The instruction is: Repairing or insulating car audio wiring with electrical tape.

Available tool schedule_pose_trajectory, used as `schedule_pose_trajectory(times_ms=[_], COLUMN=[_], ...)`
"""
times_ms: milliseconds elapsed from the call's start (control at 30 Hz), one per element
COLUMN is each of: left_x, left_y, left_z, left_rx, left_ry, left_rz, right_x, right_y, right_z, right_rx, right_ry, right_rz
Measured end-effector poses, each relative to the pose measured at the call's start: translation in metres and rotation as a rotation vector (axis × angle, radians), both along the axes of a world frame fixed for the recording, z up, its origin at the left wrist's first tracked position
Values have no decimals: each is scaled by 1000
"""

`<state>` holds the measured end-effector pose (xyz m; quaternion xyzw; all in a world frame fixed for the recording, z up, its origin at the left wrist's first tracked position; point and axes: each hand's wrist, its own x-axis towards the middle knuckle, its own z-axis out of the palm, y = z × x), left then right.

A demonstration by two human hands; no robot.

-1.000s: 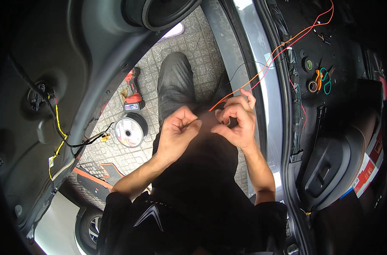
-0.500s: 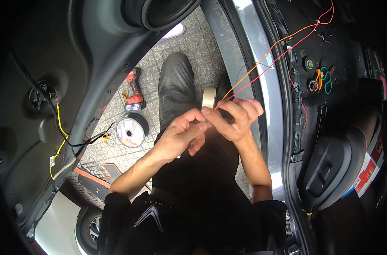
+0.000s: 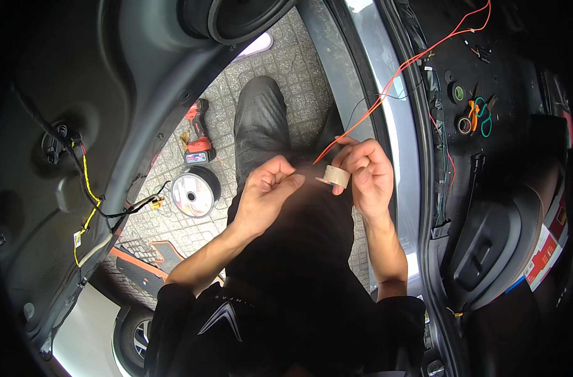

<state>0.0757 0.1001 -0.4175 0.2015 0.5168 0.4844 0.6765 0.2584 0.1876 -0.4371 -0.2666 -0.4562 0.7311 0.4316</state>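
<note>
My left hand (image 3: 270,191) is pinched over my lap, holding something too small to make out, just below and left of the ends of the orange and red wires (image 3: 377,100). A pale tan tape roll (image 3: 335,176) hangs in the curled fingers of my right hand (image 3: 368,173), to the right of those ends. The paired wires rise to the upper right, across the metal door sill (image 3: 392,75).
Paving below holds a red cordless power tool (image 3: 197,132) and a spool (image 3: 192,193). At left is a black panel (image 3: 66,176) with yellow-and-black wiring (image 3: 91,201). At right lie scissors (image 3: 484,116), tape rolls (image 3: 457,93) and a trim piece (image 3: 487,245).
Since half a second ago my hands have moved apart, and the tape roll has dropped lower and turned in my right hand. The orange and red wires lie closer together.
</note>
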Motion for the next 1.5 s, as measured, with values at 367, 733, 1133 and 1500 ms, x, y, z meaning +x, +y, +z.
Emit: schedule_pose_trajectory(times_ms=[367, 733, 1133, 1500], left_x=[10, -2, 9, -9], left_y=[-6, 11, 9, 29], left_z=[12, 14, 13, 26], left_rx=[17, 86, 9, 96], left_ry=[155, 119, -54, 115], left_rz=[-172, -207, 56, 38], right_x=[-26, -23, -16, 0], right_y=[-15, 3, 10, 72], right_z=[-17, 0, -9, 43], right_rx=[1023, 1450, 1367, 1024], right_ry=[-622, -960, -977, -541], right_rz=[-373, -627, -623, 192])
